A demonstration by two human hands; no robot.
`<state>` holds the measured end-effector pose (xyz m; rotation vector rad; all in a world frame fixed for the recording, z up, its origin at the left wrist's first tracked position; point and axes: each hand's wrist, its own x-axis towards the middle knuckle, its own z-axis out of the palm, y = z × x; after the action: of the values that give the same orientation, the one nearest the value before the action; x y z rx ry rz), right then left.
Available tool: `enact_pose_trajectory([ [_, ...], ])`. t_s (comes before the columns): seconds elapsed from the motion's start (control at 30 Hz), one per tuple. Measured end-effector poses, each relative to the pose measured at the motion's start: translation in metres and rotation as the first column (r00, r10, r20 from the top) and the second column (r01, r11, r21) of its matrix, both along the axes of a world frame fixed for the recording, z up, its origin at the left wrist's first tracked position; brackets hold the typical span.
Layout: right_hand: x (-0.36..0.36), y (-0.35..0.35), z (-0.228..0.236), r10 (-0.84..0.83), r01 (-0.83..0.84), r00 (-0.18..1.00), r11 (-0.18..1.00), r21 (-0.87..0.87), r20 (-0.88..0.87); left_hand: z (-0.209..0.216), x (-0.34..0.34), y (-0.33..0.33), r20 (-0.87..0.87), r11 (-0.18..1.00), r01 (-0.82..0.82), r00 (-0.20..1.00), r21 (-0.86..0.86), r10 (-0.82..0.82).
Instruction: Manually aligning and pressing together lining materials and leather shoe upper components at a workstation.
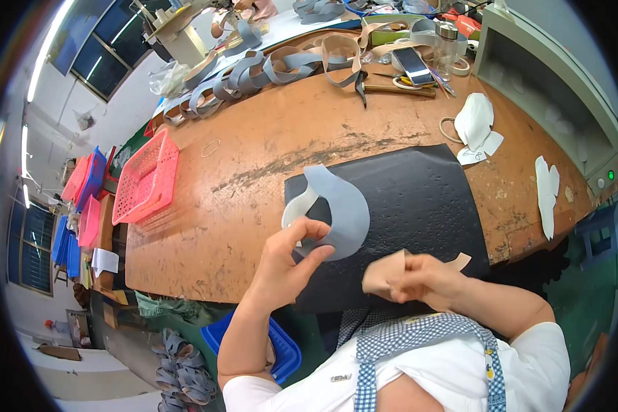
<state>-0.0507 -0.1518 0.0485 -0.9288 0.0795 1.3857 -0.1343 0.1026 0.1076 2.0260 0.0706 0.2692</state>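
My left hand [292,264] pinches the lower edge of a grey-blue curved shoe-upper piece [350,218] between thumb and fingers. The piece bends round into a loop and its pale inner side shows on the left. It is held above the left part of a black mat [419,199] on the table. Closer to my body, my right hand [426,280] is closed on a beige strip [384,273], slightly blurred. One end of beige material sticks out past the wrist side of that hand. The two hands are apart.
A pink basket [146,180] stands on the table [254,151] at the left. Along the back lies a row of grey-blue looped pieces [247,77]. A hammer [398,90], a phone [413,66] and a glass jar [445,48] lie back right, near white paper patterns [475,123] and a grey-green machine [549,89].
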Motion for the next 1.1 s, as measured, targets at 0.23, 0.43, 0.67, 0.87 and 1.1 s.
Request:
enact_pose_trajectory([
  [0.23, 0.03, 0.066, 0.013, -0.205, 0.128, 0.954, 0.938, 0.322, 0.218, 0.012, 0.008, -0.03, 0.06, 0.985, 0.168, 0.984, 0.032, -0.169],
  [0.43, 0.033, 0.07, 0.004, -0.267, 0.029, 0.889, 0.842, 0.538, 0.371, -0.026, 0.003, -0.028, 0.05, 0.986, -0.031, 0.998, -0.165, 0.04],
  [0.67, 0.034, 0.056, -0.027, -0.276, 0.218, 0.942, 0.935, 0.281, 0.189, -0.04, 0.007, -0.033, -0.024, 0.907, -0.139, 0.99, -0.397, 0.141],
  [0.87, 0.033, 0.051, -0.029, -0.269, 0.22, 0.955, 0.926, 0.306, 0.127, -0.033, 0.011, -0.035, -0.077, 0.868, -0.166, 0.986, -0.468, 0.147],
  [1.1, 0.032, 0.052, -0.028, -0.276, 0.234, 0.954, 0.928, 0.289, 0.115, -0.034, 0.011, -0.033, -0.177, 0.847, -0.18, 0.979, -0.501, 0.103],
])
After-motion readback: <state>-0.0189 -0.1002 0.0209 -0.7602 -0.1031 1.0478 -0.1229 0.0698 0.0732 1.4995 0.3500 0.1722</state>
